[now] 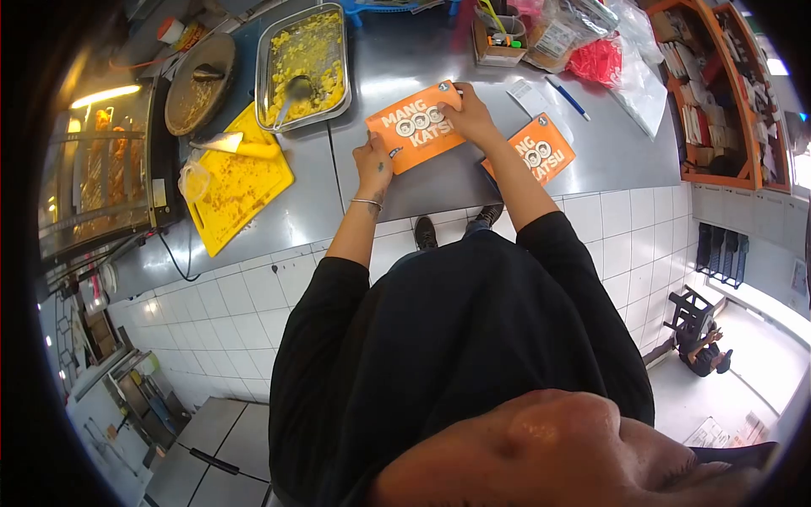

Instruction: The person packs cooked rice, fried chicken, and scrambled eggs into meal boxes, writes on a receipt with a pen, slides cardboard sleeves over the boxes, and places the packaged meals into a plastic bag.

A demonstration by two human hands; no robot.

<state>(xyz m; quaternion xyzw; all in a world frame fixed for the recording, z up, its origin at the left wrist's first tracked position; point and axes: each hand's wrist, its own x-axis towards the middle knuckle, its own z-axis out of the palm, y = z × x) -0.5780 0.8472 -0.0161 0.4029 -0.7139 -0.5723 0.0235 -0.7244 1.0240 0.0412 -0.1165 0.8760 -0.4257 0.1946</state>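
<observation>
An orange cardboard box [412, 145] printed "MANG KATSU" is held between my two hands over the steel counter. My left hand [372, 166] grips its left edge, fingers closed. The fingers of my right hand [470, 117] close on its upper right side, with the thumb across the top. A second box [551, 154] with the same print lies on the counter to the right, partly behind my right forearm. Whether the held box touches the counter I cannot tell.
A metal tray [317, 122] of yellow food with a spoon [296, 93] stands at the back left. Beside it are a yellow cutting board [228, 182], a round brown pan [180, 106] and a lit food warmer [106, 169]. Plastic bags [598, 61] and a blue pen [568, 99] lie right.
</observation>
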